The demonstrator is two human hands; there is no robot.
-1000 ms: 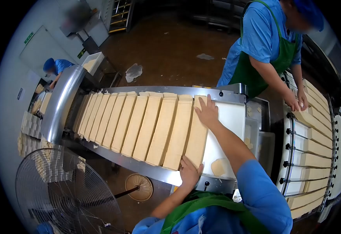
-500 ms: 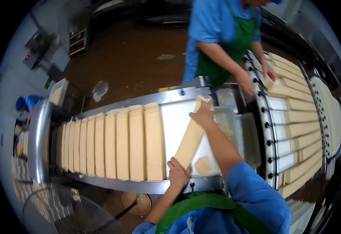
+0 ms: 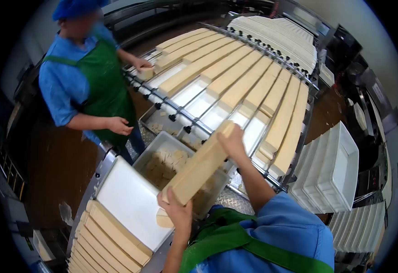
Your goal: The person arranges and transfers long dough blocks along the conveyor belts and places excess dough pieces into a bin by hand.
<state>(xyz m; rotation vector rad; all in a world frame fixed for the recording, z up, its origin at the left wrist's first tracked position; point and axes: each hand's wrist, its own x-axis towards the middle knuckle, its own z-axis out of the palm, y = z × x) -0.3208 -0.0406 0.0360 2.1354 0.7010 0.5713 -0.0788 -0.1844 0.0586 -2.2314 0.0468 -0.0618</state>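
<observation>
My left hand point(image 3: 177, 213) grips the near end of a long, pale yellow block of stacked sheets point(image 3: 199, 164). The far end of the same block is in my right hand point(image 3: 232, 140). The block is held slantwise above a white bin point(image 3: 140, 160) of round scraps, its far end close to the near rail of a lane table point(image 3: 199, 123). Long pale blocks point(image 3: 235, 84) lie in that table's lanes, between thin metal rods. At the lower left, more blocks point(image 3: 112, 232) lie side by side on a white conveyor point(image 3: 130, 198), with a loose flat piece point(image 3: 163, 219) near my left hand.
A co-worker point(image 3: 89, 77) in a green apron stands at the upper left, one hand on a short block point(image 3: 145, 73). Stacked white trays point(image 3: 340, 166) are on the right. The conveyor's metal edge point(image 3: 86, 193) runs along the lower left.
The block has been lifted off the conveyor and carried over the bin towards the lane table, still in both my hands. The view has swung right, and the co-worker now appears at the left.
</observation>
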